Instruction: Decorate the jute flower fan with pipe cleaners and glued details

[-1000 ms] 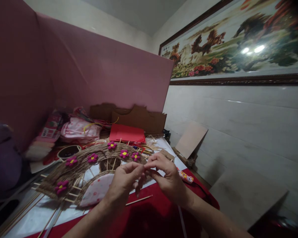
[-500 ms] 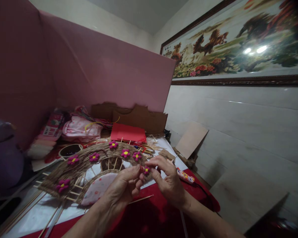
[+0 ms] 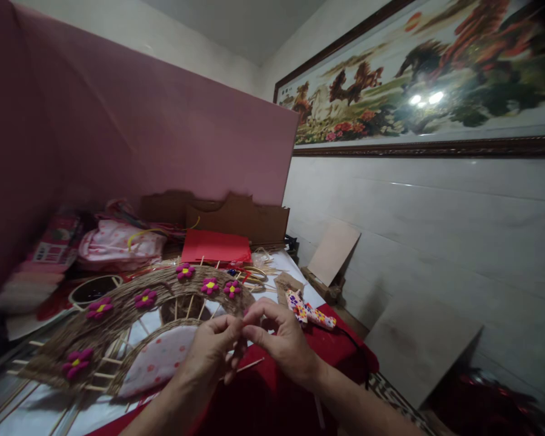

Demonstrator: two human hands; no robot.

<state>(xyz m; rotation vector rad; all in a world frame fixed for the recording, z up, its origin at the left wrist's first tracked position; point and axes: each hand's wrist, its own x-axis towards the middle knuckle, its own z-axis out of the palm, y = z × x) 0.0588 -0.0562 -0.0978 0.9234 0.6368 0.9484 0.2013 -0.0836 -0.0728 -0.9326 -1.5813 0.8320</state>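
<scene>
My left hand (image 3: 211, 351) and my right hand (image 3: 281, 342) meet fingertip to fingertip in a pinch just above the red cloth (image 3: 272, 399). What they pinch is almost hidden; it looks like a small pink flower. Right behind them lies a half-ring woven of brown twine (image 3: 118, 303) on thin wooden spokes, with several pink flowers with yellow centres on it, the nearest flower (image 3: 232, 289) just beyond my fingers. A pink dotted pouch (image 3: 157, 360) lies under the arch, and a thin wooden stick (image 3: 249, 364) lies below my left hand.
A colourfully patterned tool (image 3: 311, 313) with a dark cord lies right of my hands. Red paper (image 3: 215, 247), cardboard pieces (image 3: 236, 218) and pink bags (image 3: 118, 242) crowd the back. A pink board (image 3: 163, 133) stands behind; a tan board (image 3: 333, 251) leans on the tiled wall.
The view has swung right, so everything sits further left. My fingertips have closed over the small pink flower that showed between them half a second ago.
</scene>
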